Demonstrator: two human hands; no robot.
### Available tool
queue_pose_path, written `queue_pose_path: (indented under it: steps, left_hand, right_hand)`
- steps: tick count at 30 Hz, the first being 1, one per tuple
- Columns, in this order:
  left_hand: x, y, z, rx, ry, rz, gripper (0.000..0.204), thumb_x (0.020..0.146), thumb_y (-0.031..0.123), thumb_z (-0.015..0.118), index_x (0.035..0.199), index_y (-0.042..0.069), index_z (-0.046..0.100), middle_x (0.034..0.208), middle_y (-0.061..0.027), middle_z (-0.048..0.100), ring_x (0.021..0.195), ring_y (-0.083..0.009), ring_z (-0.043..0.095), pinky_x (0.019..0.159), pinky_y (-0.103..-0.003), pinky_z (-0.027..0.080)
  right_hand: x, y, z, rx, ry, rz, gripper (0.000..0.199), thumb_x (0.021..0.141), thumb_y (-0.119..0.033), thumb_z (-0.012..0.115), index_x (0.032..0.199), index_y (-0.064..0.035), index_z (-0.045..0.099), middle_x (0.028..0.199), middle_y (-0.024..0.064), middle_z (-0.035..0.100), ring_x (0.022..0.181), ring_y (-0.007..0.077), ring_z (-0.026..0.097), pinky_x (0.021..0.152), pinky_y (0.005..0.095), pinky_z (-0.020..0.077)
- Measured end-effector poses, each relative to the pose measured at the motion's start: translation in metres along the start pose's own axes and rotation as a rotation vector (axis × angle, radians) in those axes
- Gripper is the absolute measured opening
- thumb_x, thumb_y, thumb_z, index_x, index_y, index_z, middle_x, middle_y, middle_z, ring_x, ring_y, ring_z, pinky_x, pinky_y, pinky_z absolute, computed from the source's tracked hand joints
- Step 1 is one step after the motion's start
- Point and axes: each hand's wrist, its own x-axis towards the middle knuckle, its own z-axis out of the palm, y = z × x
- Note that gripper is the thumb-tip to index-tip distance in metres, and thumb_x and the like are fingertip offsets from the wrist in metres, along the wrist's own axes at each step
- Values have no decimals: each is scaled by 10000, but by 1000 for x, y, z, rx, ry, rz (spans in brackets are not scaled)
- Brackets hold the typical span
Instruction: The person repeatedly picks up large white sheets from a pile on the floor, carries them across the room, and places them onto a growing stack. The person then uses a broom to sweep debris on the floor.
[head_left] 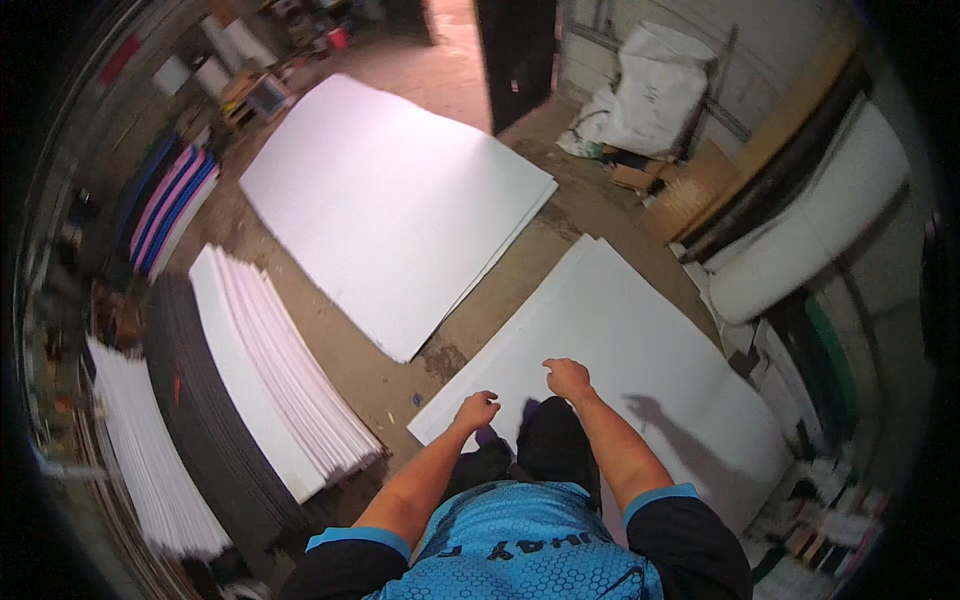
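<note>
Both my hands hang in front of my body with nothing visible in them. My left hand is loosely bent, its fingers slightly apart, above the near left edge of a large white sheet. Farther right, my right hand is over the same sheet, with a finger stretched out to the left. A shadow of an arm and hand falls on the sheet to the right. Under my legs, the sheet is partly hidden. Across a strip of floor, a second stack of large white sheets lies flat, its edges slightly offset.
Rows of upright white sheets and dark sheets stand at the left. Blue and pink sheets are behind them. A white roll leans along the right wall, near a big white sack. A dark door stands at the back.
</note>
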Motion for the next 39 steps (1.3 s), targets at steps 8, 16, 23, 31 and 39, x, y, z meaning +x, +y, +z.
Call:
queue_pose_path:
  steps: [8, 16, 23, 31, 39]
  left_hand:
    - [138, 63, -81, 165, -215, 175, 457, 848, 319, 689, 1200, 27, 679, 1087, -206, 717, 1033, -337, 692, 921, -425, 527]
    - [268, 101, -103, 391, -565, 344, 459, 837, 313, 689, 1205, 39, 692, 1118, -223, 706, 1039, -357, 688, 943, -423, 523]
    - [409, 124, -96, 701, -890, 643, 428, 841, 387, 682, 1137, 82, 734, 1095, -205, 714, 1030, -370, 682, 936, -442, 517]
    - [542, 100, -135, 1040, -1191, 961, 449, 944, 471, 507, 1258, 189, 659, 1234, -213, 642, 1119, -411, 623, 975, -508, 485]
    - [758, -85, -31, 1159, -992, 1549, 719, 942, 582, 517, 1427, 52, 476, 1415, -242, 511, 1306, -427, 470, 1119, -491, 361]
  right_hand:
    - [88, 0, 16, 173, 159, 279, 365, 854, -151, 565, 1195, -160, 695, 1109, 150, 710, 1044, 322, 679, 896, 469, 544]
    - [130, -9, 19, 426, 259, 633, 278, 831, -190, 555, 1058, -98, 687, 1058, 173, 703, 1015, 351, 672, 868, 497, 537]
    - [162, -41, 51, 696, 517, 1127, 377, 844, -168, 529, 1189, -134, 677, 1122, 176, 688, 1055, 367, 654, 894, 505, 526]
    - [261, -140, 120, 902, 638, 1423, 389, 837, -193, 579, 1207, -128, 678, 1107, 176, 693, 1066, 367, 652, 928, 511, 518]
    - [367, -100, 245, 914, 637, 1516, 489, 911, -362, 613, 1317, -91, 591, 1247, 144, 655, 1173, 354, 604, 982, 501, 491]
